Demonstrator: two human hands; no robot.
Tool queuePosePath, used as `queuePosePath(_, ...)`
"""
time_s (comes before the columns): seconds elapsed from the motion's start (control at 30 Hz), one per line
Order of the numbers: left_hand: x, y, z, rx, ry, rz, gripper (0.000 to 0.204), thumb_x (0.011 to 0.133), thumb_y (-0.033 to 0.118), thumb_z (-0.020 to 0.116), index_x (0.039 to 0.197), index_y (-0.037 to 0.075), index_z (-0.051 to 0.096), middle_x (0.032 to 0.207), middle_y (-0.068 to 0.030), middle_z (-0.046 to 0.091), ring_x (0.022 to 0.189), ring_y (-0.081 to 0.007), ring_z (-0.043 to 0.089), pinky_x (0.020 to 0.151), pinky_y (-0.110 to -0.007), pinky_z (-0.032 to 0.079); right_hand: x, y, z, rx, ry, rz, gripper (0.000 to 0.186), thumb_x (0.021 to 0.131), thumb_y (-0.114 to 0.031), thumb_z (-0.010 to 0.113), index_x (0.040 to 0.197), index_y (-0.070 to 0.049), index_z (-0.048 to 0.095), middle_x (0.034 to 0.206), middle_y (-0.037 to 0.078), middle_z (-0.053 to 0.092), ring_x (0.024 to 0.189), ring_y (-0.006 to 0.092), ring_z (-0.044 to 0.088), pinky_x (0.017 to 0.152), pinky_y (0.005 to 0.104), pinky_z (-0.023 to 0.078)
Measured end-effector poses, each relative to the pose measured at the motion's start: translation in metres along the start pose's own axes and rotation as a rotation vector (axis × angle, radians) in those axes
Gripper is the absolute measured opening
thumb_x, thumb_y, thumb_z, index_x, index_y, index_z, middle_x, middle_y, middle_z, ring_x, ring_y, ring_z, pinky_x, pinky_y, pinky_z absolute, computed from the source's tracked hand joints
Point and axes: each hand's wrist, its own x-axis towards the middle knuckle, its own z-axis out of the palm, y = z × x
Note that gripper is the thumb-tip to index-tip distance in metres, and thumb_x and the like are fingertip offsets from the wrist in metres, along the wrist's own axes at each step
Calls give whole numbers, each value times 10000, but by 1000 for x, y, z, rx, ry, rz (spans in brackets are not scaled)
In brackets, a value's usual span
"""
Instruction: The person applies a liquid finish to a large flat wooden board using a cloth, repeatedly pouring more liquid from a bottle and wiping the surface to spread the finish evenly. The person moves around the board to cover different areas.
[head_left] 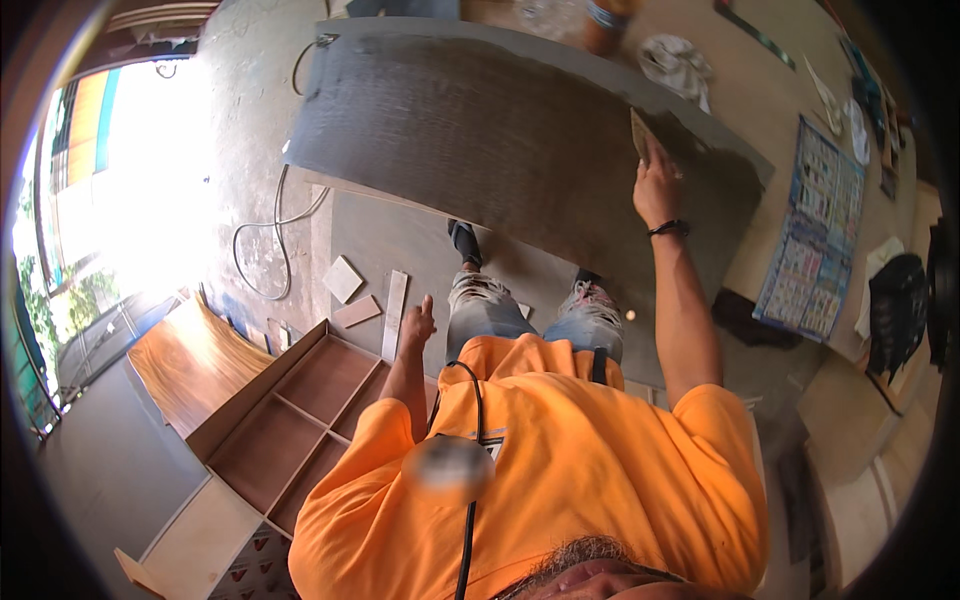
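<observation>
A long grey panel (470, 120), mostly covered with a dark, streaky coating, lies across a support in front of me. My right hand (656, 185) is closed on a thin, flat tan spreader (637, 125) over the coated surface near the panel's right end. My left hand (418, 322) hangs low beside my left leg, away from the panel, with its index finger extended and the others loosely bent; I see nothing in it. Small light offcuts (343, 279) and a narrow strip (396, 305) lie on the floor near it.
A wooden compartment tray (270, 445) and wood-grain board (200, 355) are lower left. Cables (283, 250) run beside the panel. A workbench (780, 130) at right carries a printed sheet (808, 225), white cloth (670, 70), orange container (608, 25) and black bag (892, 305). A bright opening is left.
</observation>
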Motion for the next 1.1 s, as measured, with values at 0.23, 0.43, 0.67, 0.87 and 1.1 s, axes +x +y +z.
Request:
queuePosePath(0.23, 14, -26, -40, 30, -52, -64, 757, 914, 637, 375, 789, -68, 620, 606, -204, 622, 547, -283, 635, 542, -391, 489, 49, -149, -3, 2, -84, -172, 507, 873, -111, 570, 1357, -97, 419, 1297, 133, 519, 1153, 293, 532, 931, 424, 436)
queuePosePath(0.43, 172, 4, -217, -598, -94, -117, 623, 932, 567, 455, 1228, 20, 486, 1025, -202, 648, 728, -253, 666, 536, -305, 462, 148, -312, 127, -114, -126, -236, 546, 863, -250, 596, 1366, -162, 403, 1314, 93, 494, 1186, 340, 492, 949, 512, 412)
queuePosePath(0.67, 208, -87, -289, -724, -42, -318, 688, 925, 598, 432, 1248, -8, 479, 1072, -193, 617, 722, -235, 659, 536, -290, 473, 261, -489, 278, -312, -107, -8, 606, 889, -267, 520, 1441, -177, 287, 1445, 99, 347, 1270, 411, 404, 920, 654, 360)
queuePosePath(0.87, 189, -123, -292, -539, -193, -523, 782, 914, 644, 383, 1295, -38, 440, 1121, -203, 613, 745, -253, 679, 533, -312, 497, 235, -597, 334, -132, -337, -25, 568, 904, -263, 482, 1437, -188, 302, 1432, 99, 372, 1294, 400, 397, 922, 674, 350)
queuePosePath(1.1, 275, -74, -320, -358, 9, -35, 636, 955, 549, 404, 1034, -42, 626, 745, -141, 653, 608, -205, 637, 553, -322, 487, 175, -575, 199, 219, -165, -359, 476, 898, -149, 539, 1350, -54, 421, 1265, 187, 482, 1160, 396, 456, 969, 475, 370)
